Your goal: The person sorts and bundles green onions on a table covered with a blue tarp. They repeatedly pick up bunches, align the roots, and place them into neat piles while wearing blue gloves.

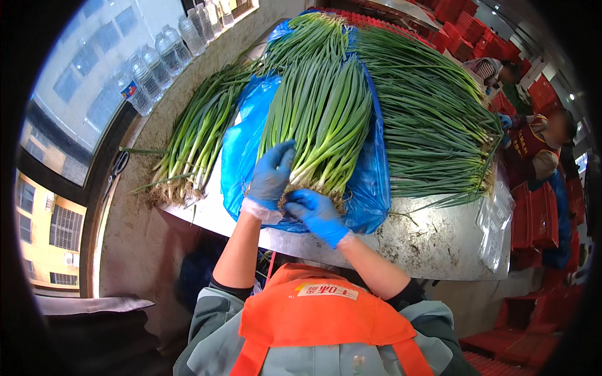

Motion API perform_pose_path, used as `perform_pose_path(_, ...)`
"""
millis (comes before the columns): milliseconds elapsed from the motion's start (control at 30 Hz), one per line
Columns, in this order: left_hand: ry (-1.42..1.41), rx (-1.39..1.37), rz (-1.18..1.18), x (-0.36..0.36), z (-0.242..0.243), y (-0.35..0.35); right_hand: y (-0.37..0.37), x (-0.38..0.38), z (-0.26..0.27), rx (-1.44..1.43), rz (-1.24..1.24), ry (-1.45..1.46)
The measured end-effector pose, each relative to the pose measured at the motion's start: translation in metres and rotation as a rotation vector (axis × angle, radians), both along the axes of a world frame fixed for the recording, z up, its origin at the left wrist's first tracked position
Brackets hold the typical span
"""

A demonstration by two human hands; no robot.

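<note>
A big bundle of spring onions (320, 108) lies on a blue plastic bag (244, 136), roots towards me. My left hand (270, 176), in a blue glove, is against the lower left side of the bundle, fingers pointing up along the stems. At the root ends, my right hand (320, 216), also blue-gloved, has its fingers bent inward near my left wrist. Its fingertips partly cover the roots, so whether either hand grips stems is hidden. Another bunch of spring onions (308, 35) lies beyond, at the bag's far end.
Loose spring onions (197, 141) lie left on the metal table (423, 244); a large pile (428, 117) covers its right side. A clear plastic bag (496, 221) hangs near the right edge. Scissors (120, 164) and several bottles (150, 70) line the window side. A co-worker (531, 141) stands right.
</note>
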State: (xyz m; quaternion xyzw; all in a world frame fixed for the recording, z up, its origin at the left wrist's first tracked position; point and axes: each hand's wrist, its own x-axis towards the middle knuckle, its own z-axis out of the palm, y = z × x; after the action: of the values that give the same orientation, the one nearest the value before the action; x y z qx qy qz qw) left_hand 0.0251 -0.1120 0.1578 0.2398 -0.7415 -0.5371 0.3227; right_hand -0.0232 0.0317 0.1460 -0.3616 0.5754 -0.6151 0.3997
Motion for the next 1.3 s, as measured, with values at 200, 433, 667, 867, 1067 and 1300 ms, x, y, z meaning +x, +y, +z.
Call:
perform_pose_path(200, -0.827, -0.709, -0.066, -0.053, -0.031, 0.005, 0.058, -0.043, -0.036, 0.156, -0.188, -0.250)
perform_pose_path(433, -1.110, -0.651, -0.147, -0.089, -0.042, -0.012, 0.100, -0.061, -0.053, 0.142, -0.193, -0.294)
perform_pose_path(667, -0.997, 0.174, -0.329, -0.082, 0.043, -0.061, 0.134, -0.076, -0.077, 0.143, -0.295, -0.394)
perform_pose_path(867, -0.420, 0.657, -0.261, -0.053, 0.085, -0.048, 0.126, -0.080, -0.069, 0.208, -0.236, -0.348)
perform_pose_path(1067, -0.003, 0.915, -0.296, -0.037, 0.063, 0.008, 0.111, -0.089, -0.071, 0.235, -0.212, -0.340)
perform_pose_path(1300, 0.318, 1.443, -0.351, -0.037, -0.031, 0.082, 0.113, -0.126, -0.045, 0.291, -0.190, -0.003)
